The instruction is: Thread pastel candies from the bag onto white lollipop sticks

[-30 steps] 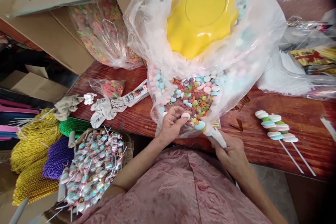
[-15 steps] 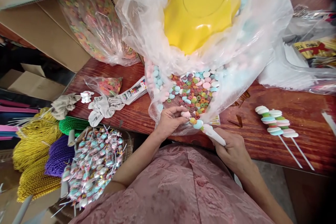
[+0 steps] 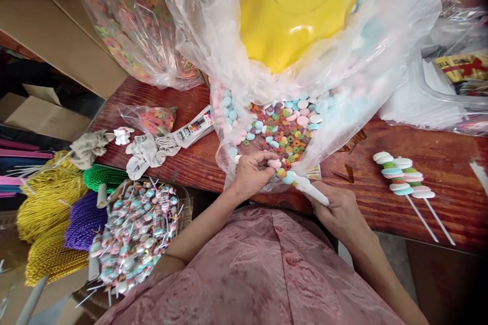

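My right hand point(image 3: 335, 208) is closed around a thick white handle-like piece point(image 3: 317, 193) at the lower end of a candy skewer point(image 3: 290, 177). Pale blue, yellow-orange, green and pinkish-white sweets are threaded along the skewer. At its upper end my left hand point(image 3: 251, 172) pinches a pink candy point(image 3: 274, 163) between thumb and fingers. Whether the skewer's tip has entered this candy is hidden. Just beyond my hands, gummy rings point(image 3: 292, 134) and pastel marshmallow-like candies point(image 3: 302, 120) lie loose in a clear plastic bag point(image 3: 335, 137).
An upturned yellow bowl point(image 3: 301, 15) rests on the bag. Two finished-looking candy skewers point(image 3: 412, 177) lie at right on the red wooden table point(image 3: 366, 208). Left are grey gloves point(image 3: 143, 155), a bag of gummy rings point(image 3: 133, 35), a basket of wrapped skewers point(image 3: 137, 233) and yellow cord point(image 3: 49, 203).
The camera view has shifted slightly. Both hands keep nearly the same pose, with the left still pinching the pink candy at the skewer's upper end.
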### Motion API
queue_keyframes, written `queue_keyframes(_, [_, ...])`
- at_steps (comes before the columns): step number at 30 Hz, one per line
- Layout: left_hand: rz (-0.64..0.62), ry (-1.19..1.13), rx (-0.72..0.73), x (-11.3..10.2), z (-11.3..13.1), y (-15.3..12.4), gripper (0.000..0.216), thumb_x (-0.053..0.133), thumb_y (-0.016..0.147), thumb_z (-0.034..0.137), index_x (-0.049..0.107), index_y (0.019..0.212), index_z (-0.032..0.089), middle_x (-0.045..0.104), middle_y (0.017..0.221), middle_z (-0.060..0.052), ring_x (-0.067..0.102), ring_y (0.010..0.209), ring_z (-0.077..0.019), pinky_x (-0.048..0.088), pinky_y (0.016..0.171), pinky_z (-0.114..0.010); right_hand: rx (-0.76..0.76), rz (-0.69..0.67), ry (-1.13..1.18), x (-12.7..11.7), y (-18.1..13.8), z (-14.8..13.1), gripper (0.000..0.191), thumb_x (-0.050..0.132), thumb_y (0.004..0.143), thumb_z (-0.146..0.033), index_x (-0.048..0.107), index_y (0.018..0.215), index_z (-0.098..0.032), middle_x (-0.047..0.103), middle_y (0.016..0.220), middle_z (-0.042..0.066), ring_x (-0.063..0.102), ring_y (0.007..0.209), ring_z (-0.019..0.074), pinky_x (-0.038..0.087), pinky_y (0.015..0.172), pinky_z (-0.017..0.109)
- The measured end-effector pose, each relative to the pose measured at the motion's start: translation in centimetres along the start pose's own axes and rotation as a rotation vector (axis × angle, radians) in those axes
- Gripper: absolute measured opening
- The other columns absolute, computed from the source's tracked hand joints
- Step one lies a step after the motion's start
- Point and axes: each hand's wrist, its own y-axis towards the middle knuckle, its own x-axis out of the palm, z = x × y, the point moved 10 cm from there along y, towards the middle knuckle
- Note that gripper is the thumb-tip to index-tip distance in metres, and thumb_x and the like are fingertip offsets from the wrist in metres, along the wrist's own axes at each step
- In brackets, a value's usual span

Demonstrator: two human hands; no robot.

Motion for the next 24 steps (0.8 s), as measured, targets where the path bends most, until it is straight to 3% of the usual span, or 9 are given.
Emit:
queue_keyframes(7, [-0.005, 0.166, 0.282, 0.5, 2.3, -0.9, 0.017, 0.071, 0.079, 0.016, 0.077, 0.095, 0.016, 0.078, 0.096, -0.006, 0.074, 0.087, -0.0161, 0.061, 0.076, -0.024, 0.061, 0.042, -0.112, 0.3, -0.3, 0.8, 0.023, 0.045, 0.092, -0.022, 0.060, 0.073, -0.021, 0.056, 0.056, -0.001, 0.048, 0.047, 0.0127, 0.034, 0.050, 0.025])
queue_keyframes(12, [0.020, 0.238, 0.457, 0.5, 4.9, -2.0, 0.017, 0.073, 0.085, 0.022, 0.077, 0.101, 0.018, 0.078, 0.107, -0.008, 0.074, 0.102, -0.0203, 0.061, 0.092, -0.033, 0.055, 0.123, -0.125, 0.0, -0.3, 0.4, 0.021, 0.046, 0.091, -0.020, 0.064, 0.081, -0.019, 0.055, 0.055, -0.001, 0.048, 0.046, 0.0135, 0.035, 0.051, 0.025])
queue_keyframes(20, [0.005, 0.272, 0.493, -0.2, 5.4, -1.7, 0.022, 0.071, 0.089, 0.026, 0.076, 0.109, 0.019, 0.078, 0.112, -0.009, 0.074, 0.107, -0.0211, 0.059, 0.099, -0.037, -0.067, 0.080, -0.100, 0.1, -0.2, -1.2, 0.022, 0.043, 0.087, -0.011, 0.059, 0.075, -0.019, 0.062, 0.063, 0.000, 0.053, 0.051, 0.0126, 0.035, 0.052, 0.025])
queue_keyframes(24, [-0.006, 0.251, 0.484, -0.2, 5.0, -1.9, 0.022, 0.070, 0.090, 0.028, 0.076, 0.110, 0.020, 0.077, 0.117, -0.009, 0.073, 0.110, -0.0216, 0.058, 0.102, -0.039, -0.077, 0.110, -0.118, 0.0, -0.3, -1.6, 0.020, 0.045, 0.087, -0.011, 0.057, 0.074, -0.020, 0.055, 0.058, -0.003, 0.048, 0.048, 0.0115, 0.034, 0.051, 0.024])
